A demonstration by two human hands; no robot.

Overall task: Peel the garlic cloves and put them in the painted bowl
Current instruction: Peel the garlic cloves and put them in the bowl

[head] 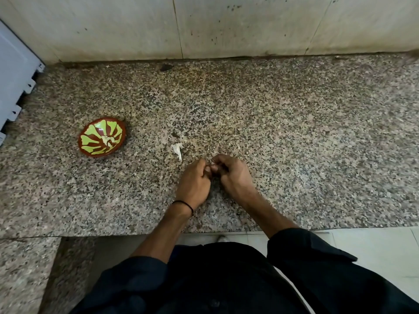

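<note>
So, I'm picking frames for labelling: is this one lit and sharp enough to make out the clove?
Head view: soft, even light, only faint shadows under the left hand and right hand. Head view: slight wide-angle bending along the counter edges. Head view: the garlic clove they pinch is tiny and mostly hidden, while the painted bowl reads clearly.

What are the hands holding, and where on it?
The left hand and right hand pinch something small and pale, likely a clove, between fingertips; which part is hidden.
</note>
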